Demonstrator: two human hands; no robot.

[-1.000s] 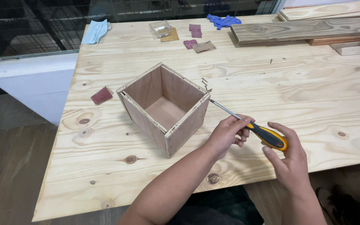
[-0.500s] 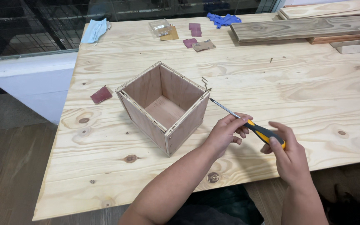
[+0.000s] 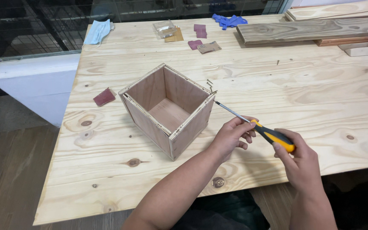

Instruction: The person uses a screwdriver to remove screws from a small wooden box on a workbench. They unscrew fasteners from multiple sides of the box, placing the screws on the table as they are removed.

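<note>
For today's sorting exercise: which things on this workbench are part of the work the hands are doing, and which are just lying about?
In use:
- screwdriver, handle in right hand, shaft steadied by left hand
- open wooden box
- loose screws by the box

Lying about:
- face mask
- sandpaper pieces
- clear plastic container
- blue glove
- planks

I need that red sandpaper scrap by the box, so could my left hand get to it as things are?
Probably yes. The left hand only steadies the screwdriver shaft. The red sandpaper scrap lies open on the table, but the wooden box stands between, so you'd reach around it.
</note>
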